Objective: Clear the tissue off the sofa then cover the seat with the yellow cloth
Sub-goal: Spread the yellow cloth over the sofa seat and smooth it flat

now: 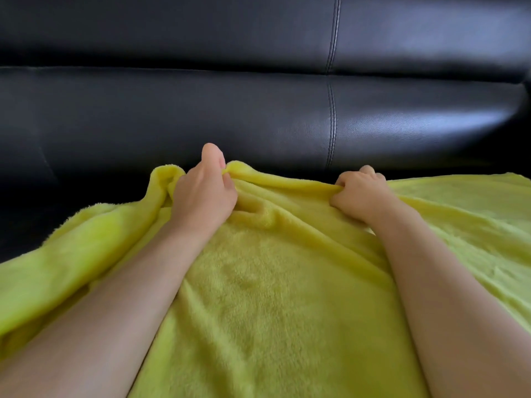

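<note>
Two hands, left hand (202, 193), right hand (360, 193), gripping yellow cloth (273, 297), black sofa (201, 110)

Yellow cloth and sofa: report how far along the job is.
Done, it seems: no tissue shows on the visible sofa. In hand: the left hand and right hand both grip the far edge of the yellow cloth near the backrest. Left: the cloth is bunched at the left, with dark seat uncovered there; spread and smooth it.

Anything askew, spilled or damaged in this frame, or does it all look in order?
Nothing damaged or spilled. The yellow cloth is bunched along its far edge where the left hand and right hand grip it, leaving a strip of black sofa seat bare at left. No tissue shows.
</note>
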